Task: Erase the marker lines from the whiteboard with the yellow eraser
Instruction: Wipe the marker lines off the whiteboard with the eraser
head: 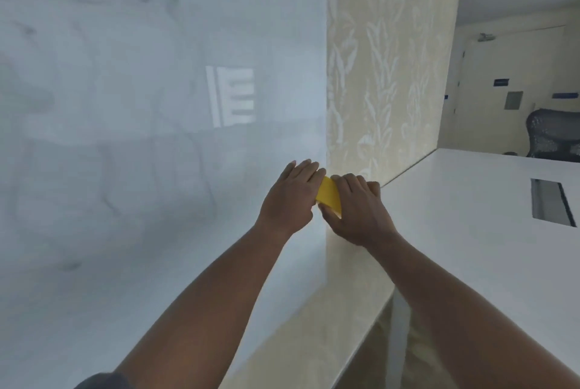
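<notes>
The whiteboard [141, 106] fills the left half of the view, glossy, with faint grey smudges and no sharp marker lines that I can make out. The yellow eraser [329, 195] sits at the board's right edge, near its lower part. My left hand [290, 197] lies on the eraser's left side, fingers flat toward the board. On the right side, my right hand [354, 209] wraps its fingers over the top, thumb underneath. Both hands hold the eraser between them; most of it is hidden.
Patterned cream wallpaper [383, 68] runs beside the board. A white table [470, 231] with a rectangular cable cutout [552, 206] stands at the right, its edge close to the wall. A dark mesh office chair [552, 137] stands behind the table.
</notes>
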A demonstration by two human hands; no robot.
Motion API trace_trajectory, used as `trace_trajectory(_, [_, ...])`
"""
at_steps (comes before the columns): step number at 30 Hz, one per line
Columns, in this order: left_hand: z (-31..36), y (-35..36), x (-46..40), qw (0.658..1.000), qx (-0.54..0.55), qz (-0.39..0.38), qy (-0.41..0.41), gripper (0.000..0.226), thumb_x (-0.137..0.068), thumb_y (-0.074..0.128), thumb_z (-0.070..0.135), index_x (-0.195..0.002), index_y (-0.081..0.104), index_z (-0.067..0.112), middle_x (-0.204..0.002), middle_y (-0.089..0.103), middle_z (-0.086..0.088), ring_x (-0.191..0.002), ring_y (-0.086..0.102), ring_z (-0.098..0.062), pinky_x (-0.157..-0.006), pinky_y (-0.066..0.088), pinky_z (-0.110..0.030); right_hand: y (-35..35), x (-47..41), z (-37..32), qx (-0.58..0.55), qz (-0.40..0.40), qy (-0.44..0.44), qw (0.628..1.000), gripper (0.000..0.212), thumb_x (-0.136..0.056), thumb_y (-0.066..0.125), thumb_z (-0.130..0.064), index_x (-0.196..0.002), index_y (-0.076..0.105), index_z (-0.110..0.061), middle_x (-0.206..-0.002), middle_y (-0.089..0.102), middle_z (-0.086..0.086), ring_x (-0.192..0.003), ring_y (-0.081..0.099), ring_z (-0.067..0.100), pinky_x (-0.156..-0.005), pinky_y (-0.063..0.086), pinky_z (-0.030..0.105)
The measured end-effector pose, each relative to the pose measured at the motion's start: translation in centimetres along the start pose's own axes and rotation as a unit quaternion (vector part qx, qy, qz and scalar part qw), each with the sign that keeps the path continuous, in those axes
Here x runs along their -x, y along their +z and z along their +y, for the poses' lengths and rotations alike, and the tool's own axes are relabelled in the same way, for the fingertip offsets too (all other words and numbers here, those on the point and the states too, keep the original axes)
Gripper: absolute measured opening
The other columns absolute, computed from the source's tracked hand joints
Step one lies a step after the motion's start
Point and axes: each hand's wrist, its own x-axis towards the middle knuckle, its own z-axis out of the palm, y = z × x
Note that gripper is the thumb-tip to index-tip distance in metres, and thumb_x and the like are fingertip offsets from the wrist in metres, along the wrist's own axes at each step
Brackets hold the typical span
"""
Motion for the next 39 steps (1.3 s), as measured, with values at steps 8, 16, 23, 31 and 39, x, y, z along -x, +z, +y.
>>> trace_trajectory(8, [-11.4,-13.4,9.7,0.981,-0.127,0.132,-0.068,0.052,-0.09,0.057,0.005,-0.142,0.053,0.006,-0.153,0.049,-0.011,-0.147,0.041,-0.026,-0.126,0.027,-0.042,-3.1,-6.3,-18.6,-0.144,0.125,-0.032,0.981,0.06,-0.09,0.04,-0.057,-0.121,0.053,-0.008,-0.103,0.058,0.006,-0.093,0.055,0.029,-0.077,0.036,0.04])
trace_trajectory(16, [-18.1,-23.7,15.9,0.938,-0.234,0.211,-0.144,0.054,-0.091,0.047,0.016,-0.143,0.05,0.0,-0.15,0.052,-0.017,-0.144,0.045,-0.028,-0.122,0.035,-0.044,-7.3,-11.7,-32.7,-0.237,0.21,-0.064,0.946,0.059,-0.091,0.043,-0.055,-0.116,0.053,-0.003,-0.099,0.056,0.013,-0.086,0.049,0.032,-0.071,0.032,0.039])
trace_trajectory(23, [-20.4,-30.3,21.0,0.902,-0.317,0.205,-0.208,0.057,-0.097,0.046,0.019,-0.148,0.042,-0.003,-0.157,0.041,-0.02,-0.15,0.035,-0.03,-0.124,0.03,-0.044,-10.2,-13.2,-41.7,-0.329,0.234,-0.109,0.908,0.06,-0.091,0.037,-0.052,-0.115,0.051,0.001,-0.098,0.053,0.016,-0.087,0.047,0.033,-0.068,0.035,0.04])
trace_trajectory(31, [-23.1,-37.9,29.7,0.858,-0.396,0.169,-0.279,0.07,-0.087,0.049,0.014,-0.154,0.032,-0.002,-0.163,0.03,-0.019,-0.154,0.025,-0.029,-0.125,0.028,-0.046,-12.6,-13.5,-48.9,-0.354,0.265,-0.124,0.889,0.057,-0.086,0.042,-0.051,-0.113,0.05,-0.001,-0.096,0.05,0.016,-0.085,0.046,0.033,-0.066,0.032,0.041])
trace_trajectory(39, [-27.8,-46.4,40.1,0.826,-0.437,0.179,-0.309,0.068,-0.093,0.041,0.024,-0.155,0.029,-0.001,-0.164,0.027,-0.018,-0.155,0.022,-0.03,-0.126,0.026,-0.047,-16.9,-15.5,-55.7,-0.353,0.309,-0.078,0.88,0.068,-0.092,0.048,-0.04,-0.143,0.034,0.002,-0.121,0.048,0.026,-0.095,0.048,0.04,-0.066,0.042,0.047])
